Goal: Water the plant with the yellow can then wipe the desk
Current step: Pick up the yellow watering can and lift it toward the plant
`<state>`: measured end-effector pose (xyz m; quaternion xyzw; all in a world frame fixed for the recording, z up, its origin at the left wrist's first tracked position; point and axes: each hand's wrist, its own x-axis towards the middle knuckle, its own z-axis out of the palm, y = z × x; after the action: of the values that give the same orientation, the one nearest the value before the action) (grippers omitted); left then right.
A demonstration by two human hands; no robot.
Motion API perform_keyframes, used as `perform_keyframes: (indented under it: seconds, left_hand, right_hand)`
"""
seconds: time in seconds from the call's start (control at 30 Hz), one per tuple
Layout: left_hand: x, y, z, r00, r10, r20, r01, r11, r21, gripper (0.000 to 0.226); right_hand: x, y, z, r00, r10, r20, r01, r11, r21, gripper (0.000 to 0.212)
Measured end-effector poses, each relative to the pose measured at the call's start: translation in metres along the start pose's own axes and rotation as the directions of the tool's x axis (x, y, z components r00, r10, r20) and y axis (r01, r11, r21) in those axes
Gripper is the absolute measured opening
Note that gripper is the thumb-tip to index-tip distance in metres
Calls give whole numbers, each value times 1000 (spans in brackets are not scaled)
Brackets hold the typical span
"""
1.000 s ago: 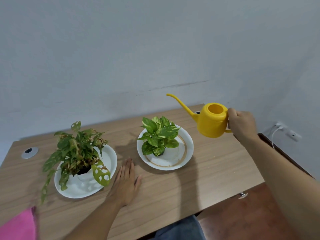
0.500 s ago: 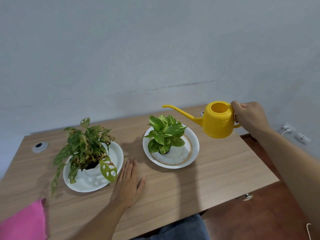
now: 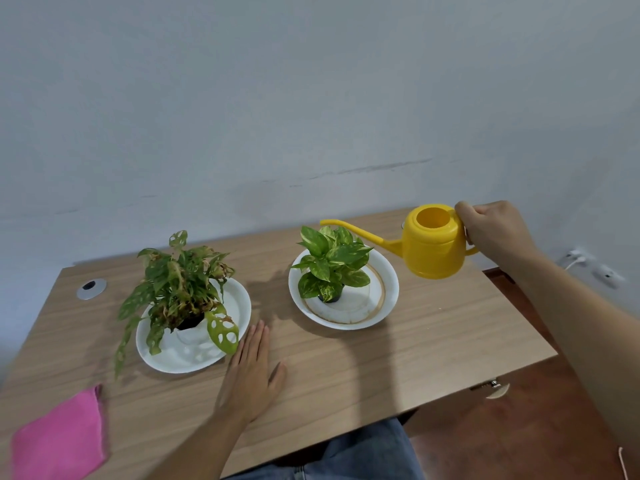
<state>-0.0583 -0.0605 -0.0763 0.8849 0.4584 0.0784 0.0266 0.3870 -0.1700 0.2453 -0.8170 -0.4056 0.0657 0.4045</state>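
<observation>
My right hand (image 3: 493, 232) grips the handle of the yellow watering can (image 3: 434, 249), held above the desk's right side. Its long spout tip reaches over the small bright-green plant (image 3: 330, 263), which stands in a white dish with a gold ring (image 3: 379, 306). A bigger plant with holed leaves (image 3: 180, 282) sits in a plain white dish (image 3: 235, 306) to the left. My left hand (image 3: 251, 374) lies flat on the wooden desk (image 3: 433, 351) between the two dishes, fingers together. A pink cloth (image 3: 60, 441) lies at the near left corner.
A grey cable grommet (image 3: 91, 288) is set in the desk's far left. The wall runs right behind the desk. A wall socket with a white plug (image 3: 576, 259) is at the right. My jeans-clad legs (image 3: 353, 459) show under the near edge.
The can has tipped forward and its spout has dropped lower, closer over the small plant. My left hand has stayed flat on the desk. The view has shifted a little.
</observation>
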Motion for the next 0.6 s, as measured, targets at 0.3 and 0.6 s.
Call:
perform_keyframes:
  seconds: [0.3,0.6]
  left_hand:
    - [-1,1,-1,1000,1,-20,-1,1000,17,87]
    - [-1,2,-3,1000,4,-29,-4,1000,2,86]
  right_hand:
    - [-3,11,-22,999,-41,22,43,996,-84,59]
    - [5,17,-34,997,47,-54,-54,989,-139,62]
